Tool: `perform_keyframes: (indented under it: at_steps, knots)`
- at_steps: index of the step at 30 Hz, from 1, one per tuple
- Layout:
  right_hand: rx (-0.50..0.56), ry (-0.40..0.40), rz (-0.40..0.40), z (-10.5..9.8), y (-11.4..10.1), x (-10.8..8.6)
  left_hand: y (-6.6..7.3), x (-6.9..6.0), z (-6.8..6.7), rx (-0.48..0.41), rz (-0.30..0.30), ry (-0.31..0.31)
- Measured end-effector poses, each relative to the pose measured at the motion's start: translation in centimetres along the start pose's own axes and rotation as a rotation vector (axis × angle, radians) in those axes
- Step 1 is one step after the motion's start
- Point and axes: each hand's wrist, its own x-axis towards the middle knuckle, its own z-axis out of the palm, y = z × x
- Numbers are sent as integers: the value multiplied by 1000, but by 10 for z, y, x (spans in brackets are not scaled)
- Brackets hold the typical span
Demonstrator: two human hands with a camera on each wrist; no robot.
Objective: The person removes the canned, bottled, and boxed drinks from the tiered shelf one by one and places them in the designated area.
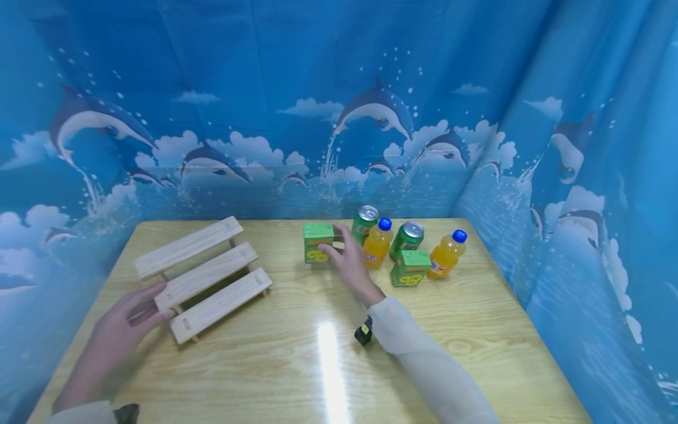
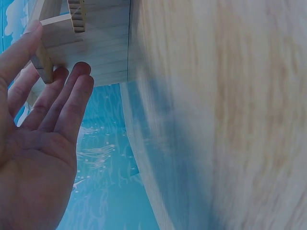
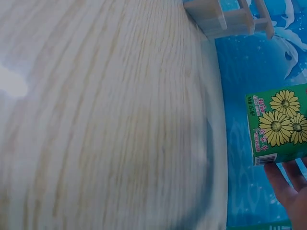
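My right hand (image 1: 350, 262) grips a green drink carton (image 1: 318, 243) with yellow flowers on it, between thumb and fingers. In the right wrist view, this carton (image 3: 278, 123) hangs apart from the table surface, and only part of the hand (image 3: 291, 191) shows. On the left stands a three-tier wooden step rack (image 1: 209, 275). My left hand (image 1: 119, 330) holds the left end of its middle tier, thumb on one side and fingers on the other. The left wrist view shows the hand (image 2: 43, 134) around that board end (image 2: 44, 64).
Right of the carton stand two green cans (image 1: 366, 221) (image 1: 408, 238), two orange drink bottles (image 1: 378, 244) (image 1: 447, 254) with blue caps, and a second green carton (image 1: 410, 268). A blue dolphin-print curtain (image 1: 296, 194) borders the wooden table (image 1: 275, 371).
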Motion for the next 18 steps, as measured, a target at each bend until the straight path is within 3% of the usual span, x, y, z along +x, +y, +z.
perform_keyframes:
  at_steps: [18]
  knots:
    - [21,50,58,0,16,5,0,-2,0,-7,14,26]
